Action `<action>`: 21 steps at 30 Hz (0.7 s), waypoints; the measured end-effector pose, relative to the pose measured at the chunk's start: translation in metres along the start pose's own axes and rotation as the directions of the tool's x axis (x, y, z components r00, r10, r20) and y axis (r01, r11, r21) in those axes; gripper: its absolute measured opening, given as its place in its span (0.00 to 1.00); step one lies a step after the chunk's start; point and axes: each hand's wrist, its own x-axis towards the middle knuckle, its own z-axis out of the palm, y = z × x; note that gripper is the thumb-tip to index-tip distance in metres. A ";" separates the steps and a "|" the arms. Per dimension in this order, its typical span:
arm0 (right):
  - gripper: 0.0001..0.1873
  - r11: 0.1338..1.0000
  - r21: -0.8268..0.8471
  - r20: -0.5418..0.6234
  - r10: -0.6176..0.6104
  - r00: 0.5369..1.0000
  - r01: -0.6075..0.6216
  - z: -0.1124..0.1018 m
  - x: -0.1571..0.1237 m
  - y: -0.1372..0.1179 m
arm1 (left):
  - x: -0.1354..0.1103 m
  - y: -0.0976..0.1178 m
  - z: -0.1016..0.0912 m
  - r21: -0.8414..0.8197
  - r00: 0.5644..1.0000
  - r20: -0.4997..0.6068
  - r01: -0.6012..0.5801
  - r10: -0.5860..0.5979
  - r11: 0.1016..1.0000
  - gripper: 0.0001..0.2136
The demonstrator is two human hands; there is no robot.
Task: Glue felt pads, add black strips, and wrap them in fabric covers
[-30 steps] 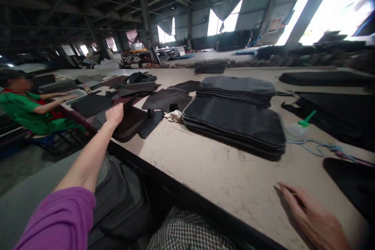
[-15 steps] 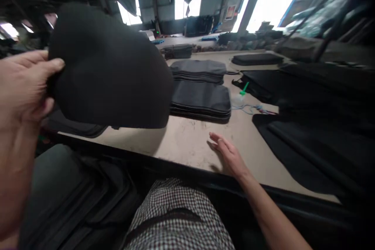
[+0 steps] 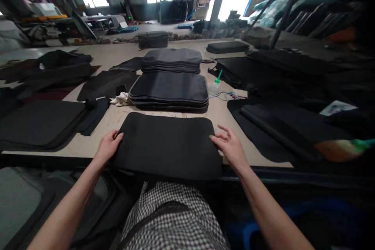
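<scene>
In the head view, both hands at work on one black panel (image 3: 166, 144), spread between them at the near side of the worktop (image 3: 187, 114). With the left hand (image 3: 107, 148), pinching the panel's left edge near the far corner, thumb on the upper face, fingers curled in at the rim and partly hidden. With the right hand (image 3: 231, 146), pinching the right edge opposite, thumb tip at the rim, index finger stretched out clear of the panel, remaining fingers loosely bent. Held at about the same level on both sides.

As for the panel: broad, thin, matt and evenly dark, with rounded far corners and a nearly straight far edge. Reaching past the dark front edge of the worktop, toward the checked garment (image 3: 172, 218) below. Hard to tell whether touching the worktop or lifted just above.

Just beyond, a neat stack of dark panels (image 3: 170, 88), similarly rounded, with a greyer stack (image 3: 171, 59) behind. To the left of the nearer stack, a crumpled pale cloth (image 3: 122, 99); to the right, a clear bottle with a green nozzle (image 3: 216, 85) and a tangled blue cord (image 3: 224, 95).
</scene>
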 end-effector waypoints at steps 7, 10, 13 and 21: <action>0.26 0.568 -0.789 -0.004 -0.387 0.922 0.235 -0.020 0.040 0.026 | -0.010 0.046 0.038 0.593 0.894 -0.003 -0.359 0.448 0.721 0.22; 0.17 0.396 -0.853 0.070 -0.559 0.826 0.340 -0.024 0.035 0.027 | -0.018 0.076 0.070 0.465 0.740 0.247 -0.657 0.626 0.594 0.24; 0.12 0.491 -0.786 0.003 -0.605 0.796 0.376 -0.034 0.021 0.017 | -0.021 0.088 0.102 0.382 0.585 0.458 -0.809 0.669 0.446 0.30; 0.22 0.848 -0.518 -0.801 -0.526 0.287 0.108 -0.167 -0.011 0.030 | -0.009 0.067 0.133 0.406 0.518 0.468 -0.846 0.716 0.347 0.32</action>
